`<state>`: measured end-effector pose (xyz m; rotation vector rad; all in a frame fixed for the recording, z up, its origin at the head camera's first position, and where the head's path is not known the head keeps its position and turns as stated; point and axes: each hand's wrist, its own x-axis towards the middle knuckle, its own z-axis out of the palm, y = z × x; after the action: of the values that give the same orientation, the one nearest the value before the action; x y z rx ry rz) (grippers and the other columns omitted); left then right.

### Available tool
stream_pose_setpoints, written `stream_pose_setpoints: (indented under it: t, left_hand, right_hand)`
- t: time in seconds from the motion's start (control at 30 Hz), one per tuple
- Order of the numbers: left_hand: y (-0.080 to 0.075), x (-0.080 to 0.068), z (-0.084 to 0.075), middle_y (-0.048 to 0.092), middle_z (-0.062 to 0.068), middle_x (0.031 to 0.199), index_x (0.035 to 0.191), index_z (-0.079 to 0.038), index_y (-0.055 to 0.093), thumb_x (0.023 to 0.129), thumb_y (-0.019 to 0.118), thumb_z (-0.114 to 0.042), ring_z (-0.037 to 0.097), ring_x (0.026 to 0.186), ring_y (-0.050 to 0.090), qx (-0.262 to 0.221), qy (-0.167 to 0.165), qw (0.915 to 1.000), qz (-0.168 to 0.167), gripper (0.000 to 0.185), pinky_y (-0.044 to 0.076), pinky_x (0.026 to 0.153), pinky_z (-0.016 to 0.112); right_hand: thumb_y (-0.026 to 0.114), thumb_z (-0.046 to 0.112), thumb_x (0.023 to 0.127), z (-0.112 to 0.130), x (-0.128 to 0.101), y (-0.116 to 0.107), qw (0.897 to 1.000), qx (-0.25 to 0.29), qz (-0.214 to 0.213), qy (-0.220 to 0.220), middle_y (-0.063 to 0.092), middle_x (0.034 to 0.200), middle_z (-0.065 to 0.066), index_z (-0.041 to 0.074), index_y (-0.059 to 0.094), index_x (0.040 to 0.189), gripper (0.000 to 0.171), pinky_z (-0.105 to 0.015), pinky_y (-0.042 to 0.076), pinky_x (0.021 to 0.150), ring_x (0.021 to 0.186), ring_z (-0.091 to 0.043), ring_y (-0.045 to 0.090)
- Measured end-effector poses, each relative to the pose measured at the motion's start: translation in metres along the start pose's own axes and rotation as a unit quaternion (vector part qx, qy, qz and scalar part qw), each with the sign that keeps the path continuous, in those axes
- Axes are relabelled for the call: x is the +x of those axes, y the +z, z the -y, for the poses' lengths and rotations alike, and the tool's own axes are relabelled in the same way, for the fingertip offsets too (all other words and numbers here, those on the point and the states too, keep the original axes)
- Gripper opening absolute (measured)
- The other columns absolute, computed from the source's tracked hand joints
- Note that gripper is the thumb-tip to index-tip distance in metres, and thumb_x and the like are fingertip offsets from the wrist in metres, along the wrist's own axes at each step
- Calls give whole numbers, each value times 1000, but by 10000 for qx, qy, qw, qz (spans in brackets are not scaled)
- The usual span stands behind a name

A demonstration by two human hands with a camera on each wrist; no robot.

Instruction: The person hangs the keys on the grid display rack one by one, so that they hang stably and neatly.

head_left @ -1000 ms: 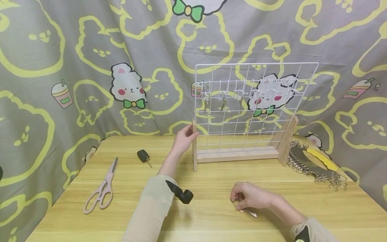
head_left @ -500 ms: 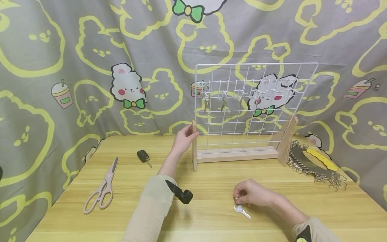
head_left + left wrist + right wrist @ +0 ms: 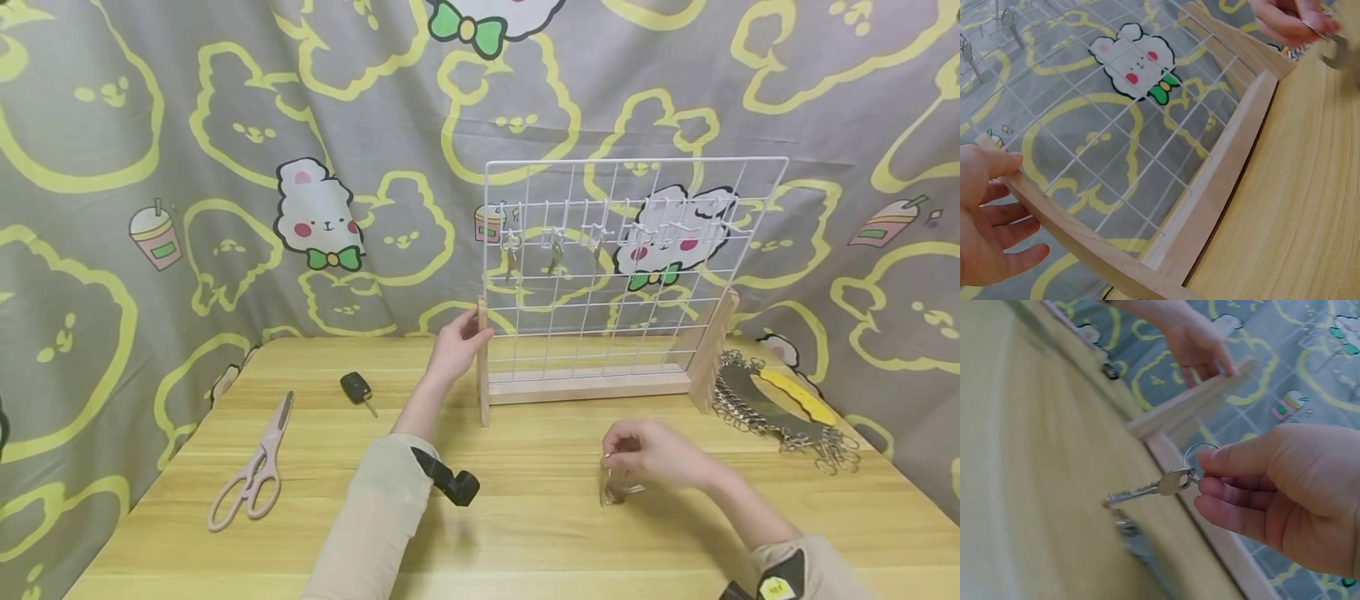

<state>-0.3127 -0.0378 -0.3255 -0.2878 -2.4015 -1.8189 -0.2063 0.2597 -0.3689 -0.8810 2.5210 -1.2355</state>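
Observation:
My right hand [image 3: 660,454] pinches a thin metal key ring [image 3: 1199,447] between thumb and fingers, over the table in front of the rack. A silver key [image 3: 1171,482] hangs from the ring, and a blurred key-like shape [image 3: 1138,544] shows just below it. My left hand [image 3: 454,346] holds the left wooden post [image 3: 483,367] of a white wire grid rack [image 3: 592,321], thumb [image 3: 1007,164] on its near face and fingers beyond its edge. Several keys [image 3: 556,254] hang from white hooks on the left part of the grid.
Pink-handled scissors [image 3: 255,467] and a black car key [image 3: 356,387] lie on the wooden table [image 3: 525,550] at left. Right of the rack lies a dark, curved holder with a yellow part [image 3: 798,396] and many metal rings [image 3: 750,417]. A patterned curtain [image 3: 405,250] hangs behind.
My right hand has lifted the key ring off the table and moved it slightly right and away from me. The key now hangs below the fingers. My left hand stays on the post.

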Motion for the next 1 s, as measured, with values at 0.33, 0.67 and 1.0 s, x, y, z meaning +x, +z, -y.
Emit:
stream_pose_setpoints:
  t: [0.33,0.67,1.0]
  left_hand:
    - [-1,-1,2,51,15,132,140,-5,38,90,62,-21,28,121,47,11,-5,10000,11,58,38,102,38]
    - [-1,-1,1,51,15,132,140,-5,38,90,62,-21,27,121,47,-10,-15,10000,36,58,38,102,37]
    - [-1,0,2,51,16,131,140,-4,38,90,61,-18,28,121,47,-48,14,10000,4,57,38,102,37]
  right_hand:
    - [64,2,84,19,0,-46,9912,-734,-1085,-200,63,75,-1,4,63,87,3,-27,54,57,64,-12,60]
    - [63,10,89,40,-1,-86,9704,-1153,-2118,164,60,68,-4,1,65,94,11,-27,47,48,57,-15,54]
    - [62,9,89,52,1,-126,9461,-1647,-2790,52,65,70,0,-2,65,99,15,-18,49,53,61,-8,60]
